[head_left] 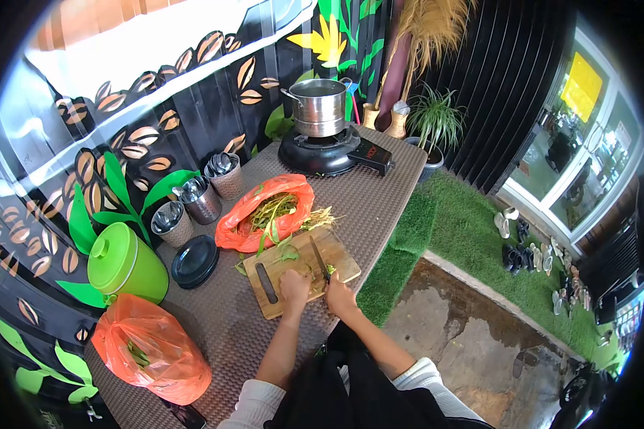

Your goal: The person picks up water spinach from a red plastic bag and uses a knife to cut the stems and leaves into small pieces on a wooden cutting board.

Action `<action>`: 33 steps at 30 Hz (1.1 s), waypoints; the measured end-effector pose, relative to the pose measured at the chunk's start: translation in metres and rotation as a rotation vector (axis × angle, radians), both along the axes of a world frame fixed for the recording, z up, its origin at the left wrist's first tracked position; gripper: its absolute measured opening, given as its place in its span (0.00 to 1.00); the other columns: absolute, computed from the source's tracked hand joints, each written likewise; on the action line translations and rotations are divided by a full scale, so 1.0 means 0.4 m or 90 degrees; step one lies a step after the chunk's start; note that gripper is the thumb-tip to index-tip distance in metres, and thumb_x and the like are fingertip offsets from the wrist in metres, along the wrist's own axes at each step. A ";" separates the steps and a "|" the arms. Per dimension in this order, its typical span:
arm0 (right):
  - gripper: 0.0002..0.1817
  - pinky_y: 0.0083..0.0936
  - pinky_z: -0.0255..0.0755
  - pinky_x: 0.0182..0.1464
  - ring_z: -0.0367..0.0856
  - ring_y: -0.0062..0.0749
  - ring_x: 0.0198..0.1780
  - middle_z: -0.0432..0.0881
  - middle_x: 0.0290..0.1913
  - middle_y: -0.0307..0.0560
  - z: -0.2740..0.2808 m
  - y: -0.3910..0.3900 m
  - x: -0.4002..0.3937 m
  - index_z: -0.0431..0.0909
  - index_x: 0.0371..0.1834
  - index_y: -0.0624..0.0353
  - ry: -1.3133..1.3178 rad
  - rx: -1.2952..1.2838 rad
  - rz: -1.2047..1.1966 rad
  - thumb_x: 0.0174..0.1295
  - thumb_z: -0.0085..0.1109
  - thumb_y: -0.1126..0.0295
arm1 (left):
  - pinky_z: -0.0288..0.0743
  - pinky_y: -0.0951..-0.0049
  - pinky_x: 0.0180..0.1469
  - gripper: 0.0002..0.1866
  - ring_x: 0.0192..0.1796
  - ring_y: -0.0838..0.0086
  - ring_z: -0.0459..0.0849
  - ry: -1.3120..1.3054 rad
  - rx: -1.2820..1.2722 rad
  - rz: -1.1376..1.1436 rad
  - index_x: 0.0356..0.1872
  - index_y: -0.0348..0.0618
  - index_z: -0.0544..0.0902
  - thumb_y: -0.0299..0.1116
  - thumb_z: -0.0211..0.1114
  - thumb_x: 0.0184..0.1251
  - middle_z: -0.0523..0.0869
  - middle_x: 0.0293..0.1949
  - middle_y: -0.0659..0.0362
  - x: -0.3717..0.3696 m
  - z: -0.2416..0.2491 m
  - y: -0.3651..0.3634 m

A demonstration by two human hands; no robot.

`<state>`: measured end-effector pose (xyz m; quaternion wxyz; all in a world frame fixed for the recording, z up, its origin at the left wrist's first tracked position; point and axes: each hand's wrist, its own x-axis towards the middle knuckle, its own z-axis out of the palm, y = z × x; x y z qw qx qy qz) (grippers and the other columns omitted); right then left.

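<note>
A wooden cutting board [333, 247] with a slot handle lies at the table's near edge. My right hand [340, 296] is wrapped round the handle of a knife [318, 256], whose dark blade points away across the board. Closed and resting on the board is my left hand [294, 286]; what its fingers hold, if anything, is hidden. A small heap of chopped green pieces [330, 269] sits beside the knife. Loose green leaves [288, 253] lie farther up the board. Just behind it, an open orange plastic bag [229, 232] is filled with leafy green stalks [275, 207].
A steel pot [319, 107] stands on a black portable stove [315, 156] at the far end. Along the wall are cutlery holders [227, 184], dark stacked plates [194, 262] and a green lidded bucket [125, 268]. Another orange bag [154, 354] sits near left on the brown table [229, 307].
</note>
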<state>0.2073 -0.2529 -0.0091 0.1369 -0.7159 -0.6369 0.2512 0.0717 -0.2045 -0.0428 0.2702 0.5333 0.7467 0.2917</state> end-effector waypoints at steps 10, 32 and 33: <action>0.17 0.52 0.74 0.42 0.81 0.61 0.40 0.80 0.33 0.68 0.020 -0.012 0.003 0.59 0.47 0.65 0.001 -0.011 0.012 0.66 0.45 0.62 | 0.75 0.64 0.34 0.05 0.28 0.58 0.83 -0.091 0.205 -0.035 0.29 0.40 0.82 0.30 0.65 0.52 0.84 0.24 0.53 -0.041 0.057 -0.005; 0.17 0.48 0.76 0.40 0.82 0.61 0.39 0.80 0.34 0.69 0.050 0.021 0.055 0.60 0.49 0.71 0.007 -0.012 0.138 0.60 0.48 0.72 | 0.66 0.62 0.50 0.05 0.44 0.62 0.75 0.076 0.404 -0.226 0.30 0.41 0.86 0.30 0.65 0.53 0.81 0.30 0.57 0.038 0.012 -0.072; 0.17 0.48 0.76 0.40 0.82 0.61 0.39 0.80 0.34 0.69 0.052 0.017 0.053 0.60 0.49 0.71 0.007 -0.014 0.138 0.60 0.48 0.72 | 0.66 0.62 0.50 0.06 0.44 0.62 0.75 0.122 0.402 -0.213 0.30 0.41 0.86 0.30 0.64 0.54 0.81 0.30 0.57 0.046 0.013 -0.082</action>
